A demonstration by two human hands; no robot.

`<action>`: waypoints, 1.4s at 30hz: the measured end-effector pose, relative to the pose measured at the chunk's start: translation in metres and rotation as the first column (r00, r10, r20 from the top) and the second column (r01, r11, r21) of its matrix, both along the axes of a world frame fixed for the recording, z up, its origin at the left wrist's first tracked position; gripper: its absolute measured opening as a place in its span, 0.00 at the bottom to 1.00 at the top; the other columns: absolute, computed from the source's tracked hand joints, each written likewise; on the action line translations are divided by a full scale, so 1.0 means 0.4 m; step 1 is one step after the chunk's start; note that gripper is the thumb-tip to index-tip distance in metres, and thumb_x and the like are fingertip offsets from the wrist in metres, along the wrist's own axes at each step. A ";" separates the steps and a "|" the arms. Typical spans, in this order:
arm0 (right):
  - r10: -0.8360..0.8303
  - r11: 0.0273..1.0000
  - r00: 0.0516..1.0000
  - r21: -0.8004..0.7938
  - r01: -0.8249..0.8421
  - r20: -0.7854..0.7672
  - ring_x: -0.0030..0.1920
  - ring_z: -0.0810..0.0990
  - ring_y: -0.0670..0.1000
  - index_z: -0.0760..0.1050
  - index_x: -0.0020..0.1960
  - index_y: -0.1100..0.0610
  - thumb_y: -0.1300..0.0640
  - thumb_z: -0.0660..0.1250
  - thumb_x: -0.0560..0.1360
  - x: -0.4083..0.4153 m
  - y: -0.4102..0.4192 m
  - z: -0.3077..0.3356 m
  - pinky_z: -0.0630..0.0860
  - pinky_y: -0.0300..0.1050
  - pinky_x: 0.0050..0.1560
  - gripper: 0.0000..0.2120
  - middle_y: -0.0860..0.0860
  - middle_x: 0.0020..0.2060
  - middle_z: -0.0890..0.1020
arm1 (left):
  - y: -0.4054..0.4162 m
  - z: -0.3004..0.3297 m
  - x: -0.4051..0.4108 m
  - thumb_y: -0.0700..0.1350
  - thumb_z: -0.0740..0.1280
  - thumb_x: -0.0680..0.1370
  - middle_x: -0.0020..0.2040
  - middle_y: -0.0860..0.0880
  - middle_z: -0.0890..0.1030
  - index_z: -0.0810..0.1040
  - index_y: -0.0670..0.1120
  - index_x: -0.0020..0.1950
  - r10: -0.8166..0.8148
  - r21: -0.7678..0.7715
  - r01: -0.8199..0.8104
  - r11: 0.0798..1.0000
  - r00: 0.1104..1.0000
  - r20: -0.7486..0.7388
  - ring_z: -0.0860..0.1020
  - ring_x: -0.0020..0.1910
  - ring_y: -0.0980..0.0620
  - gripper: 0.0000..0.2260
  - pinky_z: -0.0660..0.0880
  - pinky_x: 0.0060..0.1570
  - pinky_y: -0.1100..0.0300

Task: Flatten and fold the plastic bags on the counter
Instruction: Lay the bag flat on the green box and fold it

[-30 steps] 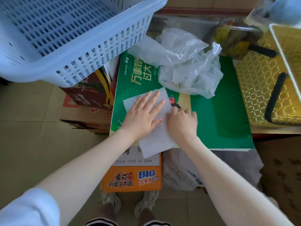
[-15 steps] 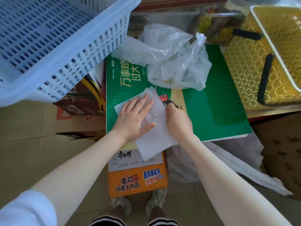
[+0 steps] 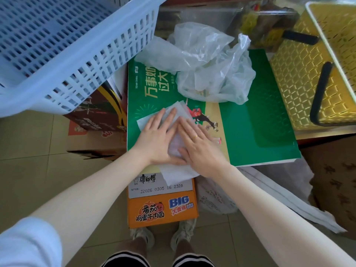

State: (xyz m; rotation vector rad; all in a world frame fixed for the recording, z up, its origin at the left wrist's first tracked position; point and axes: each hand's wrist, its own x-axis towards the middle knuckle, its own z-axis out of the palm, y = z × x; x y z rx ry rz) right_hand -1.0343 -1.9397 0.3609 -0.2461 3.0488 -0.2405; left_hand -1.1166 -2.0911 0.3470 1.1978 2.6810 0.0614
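Note:
A flattened white plastic bag point(image 3: 177, 172) lies across the near left part of a green printed box top point(image 3: 260, 132), its lower end hanging over the box edge. My left hand point(image 3: 158, 139) presses flat on the bag's left side with straight fingers. My right hand point(image 3: 198, 143) presses flat on its right side, a ring on one finger; the fingertips of both hands meet in a point. A heap of crumpled translucent plastic bags point(image 3: 208, 64) sits at the far side of the green box.
A pale blue slotted basket point(image 3: 67, 45) overhangs at the upper left. A yellow basket point(image 3: 308, 64) with a black handle stands at the right. An orange noodle carton point(image 3: 163, 205) sits below the green box, and brown cartons point(image 3: 96, 120) are stacked at the left. Tiled floor below.
My right hand has gone from a curled grip at the bag's edge to lying flat on the bag. Both hands now press it together, fingertips touching.

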 end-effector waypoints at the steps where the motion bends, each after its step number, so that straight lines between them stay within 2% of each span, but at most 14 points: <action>1: 0.025 1.000 0.999 0.011 -0.025 0.022 0.71 0.64 0.58 0.63 0.71 0.64 0.47 0.50 0.77 0.007 0.007 -0.016 0.59 0.53 0.72 0.29 0.59 0.71 0.66 | -0.004 0.002 0.003 0.79 0.49 0.59 0.76 0.48 0.38 0.40 0.48 0.76 -0.005 -0.007 0.005 1.000 1.000 -0.010 0.38 0.74 0.43 0.54 0.37 0.71 0.49; 6: -0.015 0.998 0.994 0.056 0.009 0.108 0.74 0.57 0.54 0.55 0.75 0.60 0.40 0.46 0.76 0.006 0.057 -0.039 0.46 0.52 0.72 0.34 0.55 0.75 0.58 | -0.055 0.013 0.038 0.79 0.48 0.58 0.75 0.46 0.37 0.40 0.44 0.75 0.026 -0.077 -0.028 0.997 0.999 -0.024 0.36 0.74 0.46 0.57 0.36 0.71 0.49; 12: -0.047 0.997 0.994 0.068 0.040 0.101 0.71 0.65 0.57 0.60 0.73 0.62 0.40 0.47 0.76 0.003 0.065 -0.027 0.59 0.61 0.70 0.34 0.56 0.72 0.65 | -0.077 0.000 0.177 0.71 0.53 0.69 0.75 0.45 0.53 0.51 0.43 0.76 -0.216 0.098 0.226 0.969 0.971 -0.107 0.51 0.74 0.46 0.45 0.45 0.71 0.51; 15: -0.020 0.998 0.992 0.060 0.013 0.121 0.74 0.59 0.56 0.54 0.75 0.60 0.39 0.43 0.75 0.002 0.066 -0.025 0.51 0.57 0.72 0.36 0.55 0.75 0.59 | -0.065 -0.026 0.207 0.54 0.63 0.73 0.72 0.44 0.60 0.58 0.41 0.73 -0.247 0.131 0.268 0.954 0.956 -0.157 0.63 0.71 0.45 0.33 0.53 0.71 0.50; 17: -0.025 0.998 0.989 0.059 0.016 0.148 0.76 0.50 0.53 0.46 0.76 0.58 0.37 0.37 0.73 -0.001 0.068 -0.024 0.43 0.52 0.73 0.38 0.52 0.76 0.51 | -0.060 -0.031 0.209 0.38 0.55 0.77 0.68 0.43 0.69 0.63 0.41 0.70 -0.199 0.231 0.240 0.943 0.963 -0.184 0.71 0.66 0.44 0.21 0.63 0.68 0.50; 20: 0.009 1.000 0.988 0.025 -0.013 0.154 0.76 0.47 0.51 0.46 0.77 0.56 0.37 0.35 0.71 -0.004 0.078 -0.011 0.42 0.51 0.73 0.39 0.50 0.77 0.47 | -0.056 -0.025 0.217 0.31 0.46 0.77 0.61 0.43 0.77 0.74 0.40 0.63 -0.123 0.383 0.178 0.906 0.979 -0.165 0.76 0.60 0.43 0.23 0.71 0.60 0.45; 25: 0.213 0.920 0.969 -0.359 -0.156 0.126 0.75 0.55 0.51 0.66 0.71 0.56 0.35 0.45 0.75 0.024 0.125 0.009 0.52 0.52 0.74 0.34 0.51 0.74 0.61 | -0.072 -0.018 0.231 0.39 0.60 0.73 0.59 0.46 0.78 0.75 0.42 0.63 0.017 0.610 -0.124 0.783 0.984 0.178 0.74 0.61 0.52 0.18 0.67 0.64 0.59; 29: 0.306 0.821 0.904 -0.564 -0.093 0.297 0.73 0.58 0.45 0.69 0.69 0.54 0.23 0.49 0.65 0.042 0.153 0.039 0.51 0.45 0.72 0.45 0.47 0.72 0.64 | -0.067 0.053 0.251 0.47 0.63 0.77 0.42 0.69 0.80 0.77 0.47 0.59 0.262 0.642 -0.586 0.494 0.805 0.533 0.76 0.43 0.69 0.13 0.68 0.42 0.78; 31: 0.274 0.812 0.903 -0.583 -0.034 0.330 0.69 0.67 0.47 0.70 0.67 0.53 0.28 0.61 0.65 0.035 0.156 0.054 0.60 0.43 0.68 0.40 0.48 0.68 0.71 | -0.057 0.083 0.253 0.43 0.63 0.78 0.40 0.60 0.83 0.78 0.42 0.59 0.389 0.586 -0.725 0.361 0.688 0.612 0.78 0.39 0.57 0.12 0.68 0.34 0.76; 33: 0.144 0.801 0.926 -0.590 0.098 0.350 0.52 0.76 0.47 0.75 0.59 0.51 0.44 0.69 0.71 0.035 0.140 0.059 0.70 0.39 0.52 0.19 0.46 0.51 0.80 | -0.050 0.095 0.250 0.44 0.60 0.79 0.48 0.49 0.83 0.76 0.40 0.61 0.435 0.538 -0.801 0.263 0.596 0.675 0.78 0.44 0.52 0.14 0.70 0.36 0.73; 34: 0.061 0.793 0.939 -0.588 0.161 0.340 0.42 0.75 0.48 0.76 0.51 0.52 0.50 0.68 0.73 0.035 0.126 0.059 0.69 0.40 0.43 0.09 0.48 0.42 0.80 | -0.047 0.095 0.244 0.46 0.59 0.80 0.51 0.51 0.80 0.76 0.41 0.62 0.425 0.518 -0.821 0.240 0.569 0.704 0.79 0.46 0.55 0.15 0.70 0.39 0.76; 36: -0.085 0.755 0.932 -0.588 0.291 0.352 0.34 0.68 0.49 0.74 0.43 0.60 0.52 0.64 0.76 0.032 0.096 0.057 0.62 0.43 0.34 0.11 0.51 0.32 0.73 | -0.040 0.096 0.226 0.52 0.56 0.80 0.48 0.52 0.80 0.77 0.45 0.56 0.400 0.477 -0.842 0.251 0.539 0.741 0.77 0.44 0.59 0.16 0.70 0.40 0.73; 39: -0.211 0.668 0.903 -0.620 0.412 0.374 0.32 0.67 0.48 0.72 0.39 0.58 0.51 0.61 0.78 0.014 0.058 0.062 0.60 0.39 0.31 0.13 0.49 0.32 0.72 | -0.019 0.101 0.180 0.57 0.53 0.80 0.26 0.48 0.66 0.64 0.45 0.32 0.504 0.431 -0.848 0.308 0.530 0.682 0.63 0.25 0.52 0.22 0.58 0.28 0.58; 42: -0.295 0.719 0.888 -0.531 0.449 0.352 0.31 0.66 0.48 0.66 0.36 0.56 0.52 0.58 0.79 -0.013 0.034 0.061 0.60 0.40 0.29 0.15 0.47 0.30 0.68 | 0.001 0.117 0.149 0.54 0.51 0.81 0.25 0.50 0.59 0.57 0.47 0.29 0.566 0.402 -0.861 0.312 0.508 0.649 0.60 0.24 0.52 0.22 0.53 0.27 0.55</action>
